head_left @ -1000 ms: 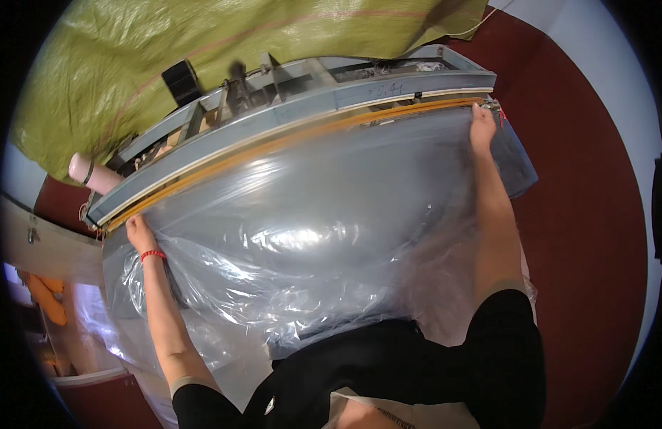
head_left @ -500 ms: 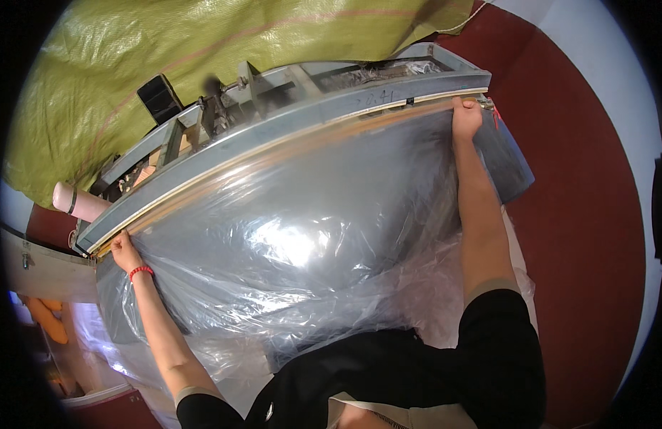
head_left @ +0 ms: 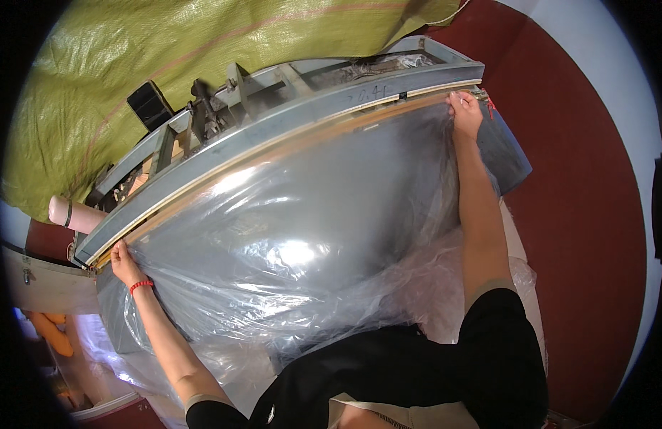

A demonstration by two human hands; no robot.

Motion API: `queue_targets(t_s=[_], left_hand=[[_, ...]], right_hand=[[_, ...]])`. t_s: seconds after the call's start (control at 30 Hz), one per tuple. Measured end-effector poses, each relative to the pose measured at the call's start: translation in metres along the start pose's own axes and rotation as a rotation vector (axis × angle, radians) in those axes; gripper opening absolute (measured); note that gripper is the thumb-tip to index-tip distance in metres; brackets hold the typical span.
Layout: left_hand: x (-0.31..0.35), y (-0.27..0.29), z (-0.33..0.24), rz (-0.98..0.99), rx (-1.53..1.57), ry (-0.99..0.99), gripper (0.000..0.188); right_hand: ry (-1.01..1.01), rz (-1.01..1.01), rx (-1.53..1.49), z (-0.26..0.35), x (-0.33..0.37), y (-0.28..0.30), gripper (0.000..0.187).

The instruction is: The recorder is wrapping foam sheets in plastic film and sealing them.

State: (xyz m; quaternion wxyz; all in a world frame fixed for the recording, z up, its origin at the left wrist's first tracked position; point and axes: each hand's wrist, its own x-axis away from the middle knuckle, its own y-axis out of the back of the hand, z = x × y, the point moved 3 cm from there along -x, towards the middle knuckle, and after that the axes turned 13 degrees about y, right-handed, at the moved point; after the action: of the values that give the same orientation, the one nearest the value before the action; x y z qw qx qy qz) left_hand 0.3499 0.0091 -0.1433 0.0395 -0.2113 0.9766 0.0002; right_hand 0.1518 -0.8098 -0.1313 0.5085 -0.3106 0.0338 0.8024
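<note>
A wide sheet of clear plastic film (head_left: 295, 236) lies spread over a grey table, up against a long grey metal machine bar (head_left: 288, 125) with a brown strip along its lower edge. My left hand (head_left: 123, 261), with a red band at the wrist, pinches the film's far left edge at the bar's left end. My right hand (head_left: 465, 111) grips the film's far right edge at the bar's right end. Both arms are stretched wide apart and the film is pulled between them.
Behind the bar sits the machine's grey frame (head_left: 223, 93) with a black box (head_left: 150, 104). A yellow-green woven tarp (head_left: 166, 50) covers the back. A pink roll core (head_left: 73, 213) lies at the left. Red floor (head_left: 581, 214) runs along the right. More crumpled film hangs near my body.
Both hands have slid the film's edge farther up to the bar. The view has shifted, so the bar's left end sits lower in the picture.
</note>
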Motion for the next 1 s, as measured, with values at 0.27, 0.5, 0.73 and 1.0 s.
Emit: queue_targets(t_s=[0.27, 0.5, 0.73, 1.0], left_hand=[[-0.004, 0.002, 0.004, 0.017, 0.062, 0.006, 0.009], [-0.007, 0.001, 0.005, 0.018, 0.046, -0.006, 0.010], [-0.014, 0.004, 0.009, -0.015, 0.033, -0.114, 0.015], [-0.011, 0.012, 0.001, -0.172, -0.081, 0.047, 0.021]], right_hand=[[0.039, -0.068, -0.088, 0.004, -0.001, 0.006, 0.026], [0.233, -0.086, 0.084, -0.008, -0.005, -0.004, 0.030], [0.380, -0.209, 0.194, -0.021, -0.009, -0.003, 0.029], [0.265, -0.322, 0.463, -0.015, -0.015, 0.009, 0.018]])
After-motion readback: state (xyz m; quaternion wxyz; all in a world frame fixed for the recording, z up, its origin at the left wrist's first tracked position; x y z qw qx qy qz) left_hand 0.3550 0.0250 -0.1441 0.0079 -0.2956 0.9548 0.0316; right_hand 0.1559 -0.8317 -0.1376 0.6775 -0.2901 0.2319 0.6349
